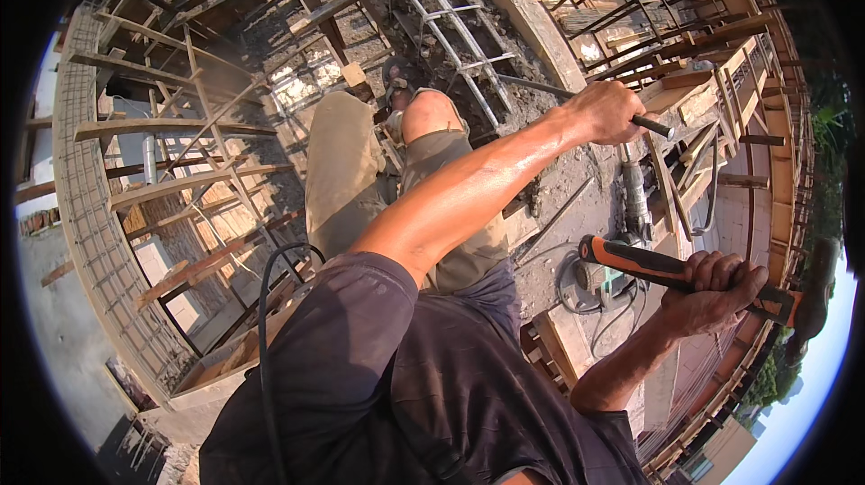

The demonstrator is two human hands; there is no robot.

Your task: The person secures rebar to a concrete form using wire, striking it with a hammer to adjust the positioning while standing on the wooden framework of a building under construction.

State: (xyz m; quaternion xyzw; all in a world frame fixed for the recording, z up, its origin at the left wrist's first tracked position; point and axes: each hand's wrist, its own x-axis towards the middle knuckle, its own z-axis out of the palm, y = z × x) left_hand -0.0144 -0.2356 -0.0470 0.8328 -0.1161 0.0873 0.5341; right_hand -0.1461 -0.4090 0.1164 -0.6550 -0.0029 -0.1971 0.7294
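Note:
My left hand point(614, 114) is closed in a fist around a long steel chisel point(541, 86). Its thick blunt end sticks out to the right of the fist. The thin end reaches left toward tied rebar point(450, 25) in a rough trench; exactly where its tip rests I cannot tell. Raised at the right, my right hand point(716, 294) grips a hammer point(632, 260) by its orange and black handle. The dark hammer head point(815, 296) is at the far right, well apart from the chisel. My left arm crosses in front of my bent legs.
A power hammer drill point(636, 201) with a green body and looped cord lies on rough concrete near my right side. Timber formwork point(541, 16) borders the trench. Open timber framing point(194, 174) drops away at left, beside a rebar-filled beam point(90, 169). Loose boards point(698, 106) lie at right.

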